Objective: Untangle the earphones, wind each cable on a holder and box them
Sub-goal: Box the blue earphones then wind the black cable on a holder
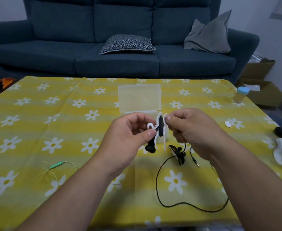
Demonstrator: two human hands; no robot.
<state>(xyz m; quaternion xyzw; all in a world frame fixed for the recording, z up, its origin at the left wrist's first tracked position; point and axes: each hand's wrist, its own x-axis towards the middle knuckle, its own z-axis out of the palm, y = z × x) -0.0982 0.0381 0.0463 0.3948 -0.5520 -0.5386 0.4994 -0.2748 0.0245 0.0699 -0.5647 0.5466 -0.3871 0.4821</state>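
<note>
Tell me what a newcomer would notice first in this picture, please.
The eye goes to the centre, where the left hand and the right hand pinch a white holder partly wound with black cable. The rest of the cable loops over the yellow daisy tablecloth under the right arm. A clear box lies just behind the hands.

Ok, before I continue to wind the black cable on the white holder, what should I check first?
1. Holder firmly held: left hand and right hand both pinch the white holder. Ok.
2. Loose black cable without knots: one open loop on the tablecloth. Ok.
3. Jack plug free: it lies alone on the cloth. Ok.
4. Green earphones apart from the black cable. Ok.
5. Box open. Ok.
6. Turns already wound are tight: cannot tell.
</note>
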